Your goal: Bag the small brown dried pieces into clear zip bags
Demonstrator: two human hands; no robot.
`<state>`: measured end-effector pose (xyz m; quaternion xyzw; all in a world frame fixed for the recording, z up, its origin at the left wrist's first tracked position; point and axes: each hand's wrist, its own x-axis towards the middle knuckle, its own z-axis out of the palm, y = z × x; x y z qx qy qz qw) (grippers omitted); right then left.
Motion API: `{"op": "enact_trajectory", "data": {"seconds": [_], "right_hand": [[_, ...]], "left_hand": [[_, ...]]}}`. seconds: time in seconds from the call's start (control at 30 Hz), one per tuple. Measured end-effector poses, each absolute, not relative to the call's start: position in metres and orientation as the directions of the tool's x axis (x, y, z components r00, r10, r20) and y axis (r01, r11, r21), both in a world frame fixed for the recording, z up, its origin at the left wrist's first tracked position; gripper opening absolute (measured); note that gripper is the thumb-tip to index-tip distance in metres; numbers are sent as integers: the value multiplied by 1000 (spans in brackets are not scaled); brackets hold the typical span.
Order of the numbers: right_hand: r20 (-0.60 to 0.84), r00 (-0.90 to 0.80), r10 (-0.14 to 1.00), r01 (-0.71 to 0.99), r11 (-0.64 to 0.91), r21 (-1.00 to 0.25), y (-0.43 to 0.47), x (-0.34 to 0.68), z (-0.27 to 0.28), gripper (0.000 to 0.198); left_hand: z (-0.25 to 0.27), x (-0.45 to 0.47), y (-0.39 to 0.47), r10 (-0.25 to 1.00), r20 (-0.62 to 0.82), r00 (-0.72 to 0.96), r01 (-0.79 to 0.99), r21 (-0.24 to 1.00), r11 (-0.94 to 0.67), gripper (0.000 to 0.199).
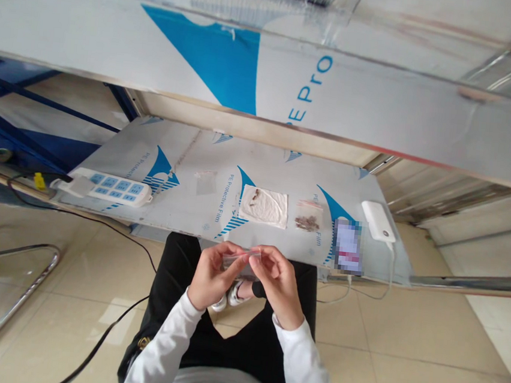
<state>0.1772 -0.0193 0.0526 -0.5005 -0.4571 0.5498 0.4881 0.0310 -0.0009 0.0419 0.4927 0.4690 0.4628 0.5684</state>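
Note:
Between my two hands, above my lap and just short of the shelf edge, is a small clear zip bag. My left hand pinches its left part between thumb and fingers. With thumb and fingers closed, my right hand grips the right part of its top edge. What the bag contains, if anything, I cannot make out. On the shelf ahead lies a white cloth with a few small brown bits on it. Right of the cloth is a clear bag of small brownish pieces. Another clear bag lies flat to the left.
The film-covered shelf carries a white power strip at left. At right are a phone and a white power bank with a cable. A higher shelf crosses above. A black cord trails at left.

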Motion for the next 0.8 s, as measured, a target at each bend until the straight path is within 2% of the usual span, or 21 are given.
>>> {"op": "enact_trajectory", "data": {"seconds": [0.13,0.27,0.33,0.5,0.6,0.73,0.8], "right_hand": [[-134,-22,991,-124,-135,-983,-21,179,46,17],[-160,45,986,-181,-149,-972,-18,184,42,21],[-158,71,985,-158,-146,-977,-17,187,42,21],[-178,-15,984,-84,-178,-980,-21,189,50,20],[-177,-27,984,-43,-178,-983,-17,200,64,22],[-116,195,974,-9,-116,-993,22,249,74,27],[-103,305,947,85,-135,-987,55,282,67,35]], "left_hand": [[38,37,-4,989,-55,135,-32,998,60,19],[34,38,-5,981,-115,159,-128,982,136,22],[33,36,-4,984,-109,140,-119,985,126,24],[36,34,-5,999,-8,53,86,996,4,22],[43,37,-4,994,-47,99,37,998,43,33],[49,33,1,989,-108,105,-77,990,116,44],[47,27,5,992,-109,57,-72,991,113,43]]}}
